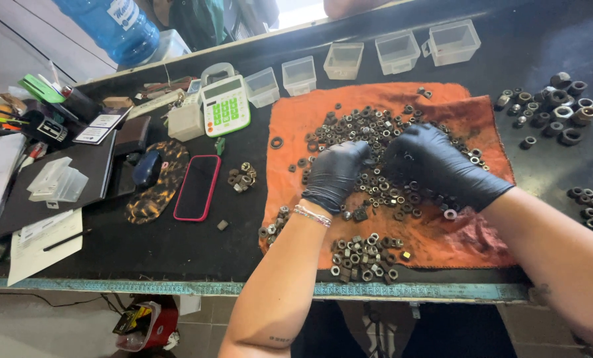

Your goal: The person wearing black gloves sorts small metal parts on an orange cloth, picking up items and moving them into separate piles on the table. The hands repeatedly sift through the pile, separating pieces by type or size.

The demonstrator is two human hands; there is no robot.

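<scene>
Both hands wear black gloves and rest on a heap of nuts spread over an orange cloth on a dark table. The left hand lies knuckles-up with its fingers curled down into the nuts; whether it grips any cannot be told. The right hand is just beside it, palm down, fingers bent among the nuts, and its hold is likewise hidden. A sorted cluster sits on the cloth's near edge. Larger nuts lie on the bare table to the right. Clear plastic bins line the far edge. To the left are a calculator and a phone.
</scene>
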